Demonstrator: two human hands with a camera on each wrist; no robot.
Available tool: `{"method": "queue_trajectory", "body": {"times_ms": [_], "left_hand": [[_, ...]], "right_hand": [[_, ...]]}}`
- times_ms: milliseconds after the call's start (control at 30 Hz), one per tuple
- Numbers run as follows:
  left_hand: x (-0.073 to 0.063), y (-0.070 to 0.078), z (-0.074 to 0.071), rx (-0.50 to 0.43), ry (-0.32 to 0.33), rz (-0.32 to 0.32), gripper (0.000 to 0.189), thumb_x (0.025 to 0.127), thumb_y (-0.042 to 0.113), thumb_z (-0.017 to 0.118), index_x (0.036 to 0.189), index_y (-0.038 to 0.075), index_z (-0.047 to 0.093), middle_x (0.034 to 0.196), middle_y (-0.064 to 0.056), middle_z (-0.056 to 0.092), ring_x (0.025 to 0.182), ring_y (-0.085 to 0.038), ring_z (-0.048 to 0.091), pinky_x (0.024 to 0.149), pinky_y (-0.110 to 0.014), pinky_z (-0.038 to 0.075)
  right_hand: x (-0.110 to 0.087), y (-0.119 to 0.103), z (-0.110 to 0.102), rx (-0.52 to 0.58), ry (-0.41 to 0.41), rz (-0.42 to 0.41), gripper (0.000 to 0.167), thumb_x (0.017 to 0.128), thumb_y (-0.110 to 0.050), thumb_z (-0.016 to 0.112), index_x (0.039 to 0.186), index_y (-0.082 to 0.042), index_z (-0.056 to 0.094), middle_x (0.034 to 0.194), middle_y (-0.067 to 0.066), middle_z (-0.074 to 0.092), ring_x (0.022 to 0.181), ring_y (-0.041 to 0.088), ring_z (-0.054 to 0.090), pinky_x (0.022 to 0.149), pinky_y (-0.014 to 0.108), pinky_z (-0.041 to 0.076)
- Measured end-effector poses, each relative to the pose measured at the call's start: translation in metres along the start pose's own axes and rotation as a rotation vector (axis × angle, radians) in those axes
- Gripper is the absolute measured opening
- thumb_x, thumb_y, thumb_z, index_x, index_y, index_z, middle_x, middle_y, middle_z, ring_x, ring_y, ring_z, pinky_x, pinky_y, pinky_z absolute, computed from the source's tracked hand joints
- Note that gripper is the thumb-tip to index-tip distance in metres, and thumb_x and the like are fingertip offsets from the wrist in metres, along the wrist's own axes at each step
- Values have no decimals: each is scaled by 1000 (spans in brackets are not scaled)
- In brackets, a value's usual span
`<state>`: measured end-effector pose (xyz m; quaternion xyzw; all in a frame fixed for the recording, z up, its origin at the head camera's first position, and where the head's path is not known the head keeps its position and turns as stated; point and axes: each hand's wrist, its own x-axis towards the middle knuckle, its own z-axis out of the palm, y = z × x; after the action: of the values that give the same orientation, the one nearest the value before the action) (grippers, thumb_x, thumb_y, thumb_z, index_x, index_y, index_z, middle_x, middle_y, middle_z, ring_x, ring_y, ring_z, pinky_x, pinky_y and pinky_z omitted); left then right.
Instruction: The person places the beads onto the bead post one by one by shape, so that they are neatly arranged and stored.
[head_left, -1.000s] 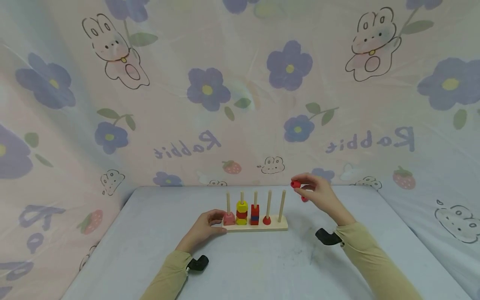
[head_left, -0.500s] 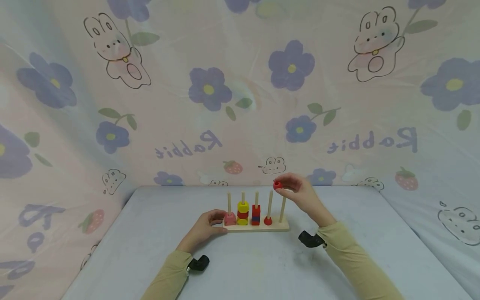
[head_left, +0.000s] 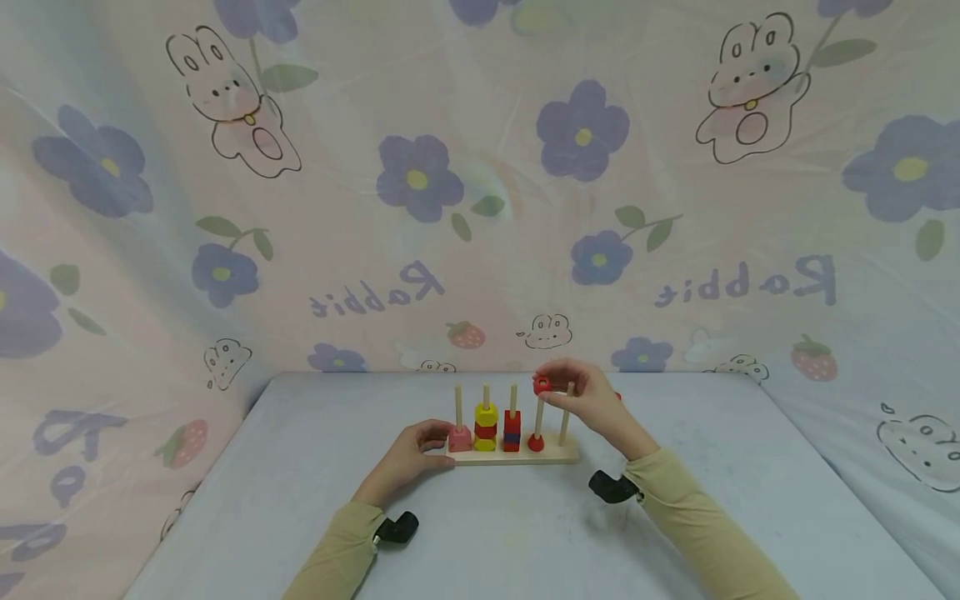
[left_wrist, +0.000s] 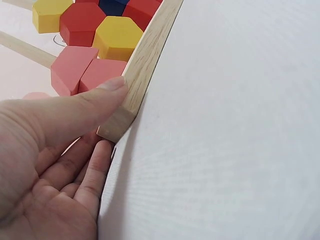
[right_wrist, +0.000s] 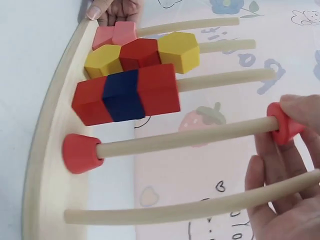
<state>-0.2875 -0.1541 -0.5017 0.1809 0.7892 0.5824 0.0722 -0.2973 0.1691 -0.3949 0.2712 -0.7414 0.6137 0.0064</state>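
Observation:
My left hand (head_left: 408, 454) grips the left end of a wooden stacking toy's base (head_left: 517, 458), thumb (left_wrist: 112, 87) against its front edge. My right hand (head_left: 588, 400) pinches a red block (right_wrist: 286, 125) with a hole through it, at the tip of the fourth peg (right_wrist: 190, 136). At that peg's foot sits a tapered red block (right_wrist: 81, 153). The fifth peg (right_wrist: 200, 205) is bare. From the left, the other pegs carry pink blocks (left_wrist: 87, 72), a yellow-red-yellow hexagon stack (head_left: 486, 427) and a red-blue-red square stack (right_wrist: 125, 94).
A small red piece (head_left: 618, 397) shows behind my right wrist, mostly hidden. The white table (head_left: 480, 533) reaches back to a hanging cloth (head_left: 480, 250) printed with rabbits and flowers. Black devices (head_left: 611, 487) are strapped to both wrists.
My right hand has moved left and then slightly down with the red block, from right of the toy to the fourth peg's tip. My left hand has stayed on the base.

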Motion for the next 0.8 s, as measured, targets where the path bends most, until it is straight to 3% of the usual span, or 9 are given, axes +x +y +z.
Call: {"method": "queue_trajectory", "body": {"times_ms": [333,600,800], "left_hand": [[-2,1,-1,22,-17,-4,56,78,8,79,128,2,54,126,-14,55,114,-29,56,97,-36,47],[-1,0,-1,25,-10,-3,55,78,7,79,128,2,54,126,-14,55,114,-29,56,97,-36,46],[-1,0,-2,16,-16,3,55,78,6,79,127,1,54,126,-14,55,114,-29,55,98,-37,46]], "right_hand": [[-13,49,7,-82,-58,196,34,82,-11,76,112,0,63,105,13,67,96,24,65,82,28,54],[-19,66,11,-89,-106,178,32,81,1,73,111,8,62,103,20,67,97,30,64,83,28,53],[-22,63,3,-181,-124,161,34,82,-5,74,113,2,63,108,17,66,103,33,61,88,38,51]]}}
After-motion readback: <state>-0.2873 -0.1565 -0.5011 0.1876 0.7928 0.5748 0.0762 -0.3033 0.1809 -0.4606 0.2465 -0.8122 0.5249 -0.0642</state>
